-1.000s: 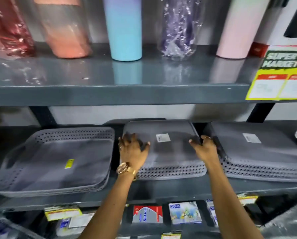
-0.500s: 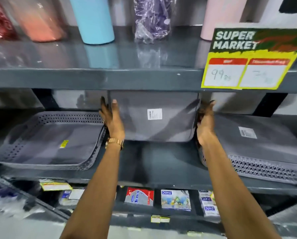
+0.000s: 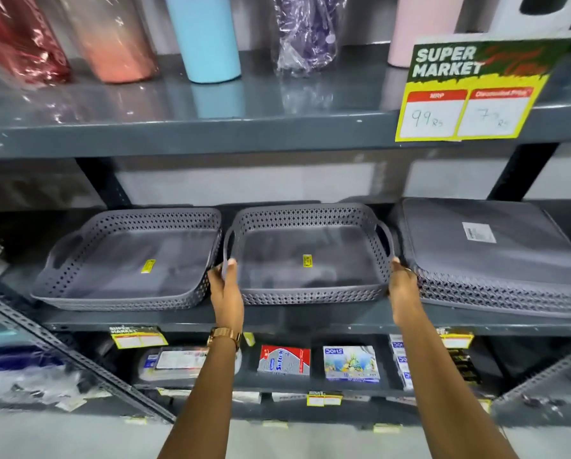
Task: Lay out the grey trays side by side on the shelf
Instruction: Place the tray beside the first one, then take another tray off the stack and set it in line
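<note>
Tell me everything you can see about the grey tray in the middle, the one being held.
The middle tray is grey, plastic-looking, rectangular, with perforated walls, cut-out side handles and a yellow sticker inside. It sits upright, open side up, on the shelf between two other tray stacks. The left hand and right hand grip its front corners.

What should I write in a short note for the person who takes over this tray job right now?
Left hand: grips the front left corner of the middle tray.
Right hand: grips its front right corner.
Middle tray: open side up on the shelf, beside the left tray, which is also open side up.
Right stack: upside down, label on top.
Done: two trays side by side.
Left: release the middle tray; probably turn the right stack over to match.
</note>
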